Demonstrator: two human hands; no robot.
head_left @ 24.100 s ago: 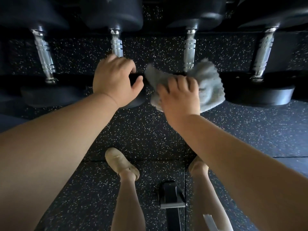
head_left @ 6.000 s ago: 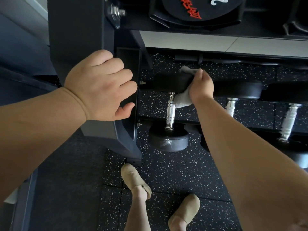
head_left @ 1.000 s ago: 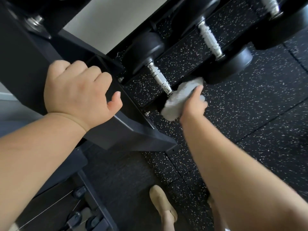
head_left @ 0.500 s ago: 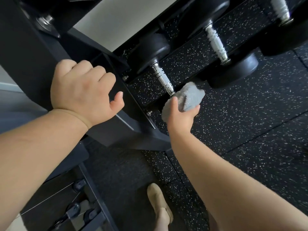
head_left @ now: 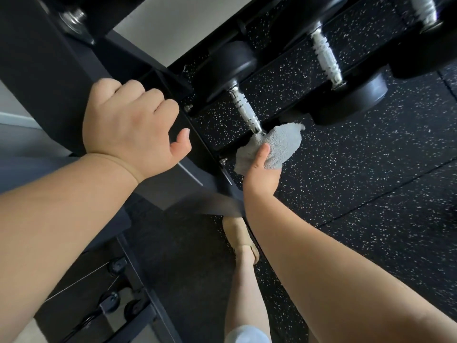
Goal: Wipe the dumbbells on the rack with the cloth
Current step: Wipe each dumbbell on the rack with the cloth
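Observation:
My right hand (head_left: 261, 173) grips a grey cloth (head_left: 277, 144) wrapped over the near head of the leftmost dumbbell (head_left: 243, 112) on the low rack; that head is hidden under the cloth. The dumbbell's chrome handle and far black head show above it. A second dumbbell (head_left: 346, 92) lies to its right, and part of a third (head_left: 425, 13) shows at the top right. My left hand (head_left: 131, 129) holds the edge of the black rack upright (head_left: 49, 70), fingers curled over it.
The rack's base foot (head_left: 202, 194) juts out below my hands. Speckled black rubber flooring (head_left: 371, 181) spreads to the right. My legs and a beige shoe (head_left: 241, 233) are below. Cable-machine pulleys (head_left: 116, 266) sit at the lower left.
My right hand has turned around the near dumbbell head with the cloth, from reaching over it to cupping it from below. The view shifted slightly; my left hand stays on the upright.

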